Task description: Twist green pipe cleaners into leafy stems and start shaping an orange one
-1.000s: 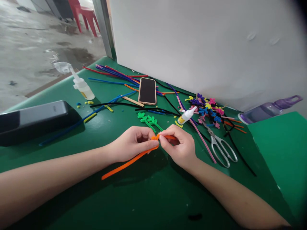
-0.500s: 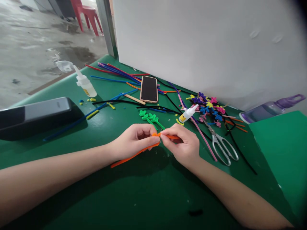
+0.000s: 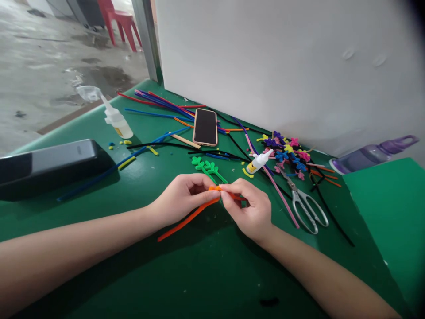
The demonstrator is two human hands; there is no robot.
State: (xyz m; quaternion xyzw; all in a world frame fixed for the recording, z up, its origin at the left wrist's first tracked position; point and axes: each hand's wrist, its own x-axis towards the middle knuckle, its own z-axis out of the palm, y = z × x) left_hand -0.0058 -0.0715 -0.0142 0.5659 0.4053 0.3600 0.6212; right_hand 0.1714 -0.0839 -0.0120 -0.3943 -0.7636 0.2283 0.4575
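An orange pipe cleaner (image 3: 189,219) is held between both hands above the green table (image 3: 159,283). My left hand (image 3: 186,195) pinches it at a small bent part, and one long end hangs down to the lower left. My right hand (image 3: 247,204) grips it close beside the left fingertips, with another orange end passing behind its fingers. The fingertips of the two hands nearly touch. Just beyond them lie green pipe cleaner sprigs with looped leaves (image 3: 210,167).
Behind are a phone (image 3: 205,127) and loose pipe cleaners (image 3: 162,104). Glue bottles (image 3: 260,161) (image 3: 118,122), scissors (image 3: 305,201), colourful pipe cleaner flowers (image 3: 288,150) and a purple bottle (image 3: 373,153) surround the hands. A black case (image 3: 49,164) sits at left.
My right fingers have shifted slightly at the orange pipe cleaner, and its right end now sits lower behind them. The view has moved a little.
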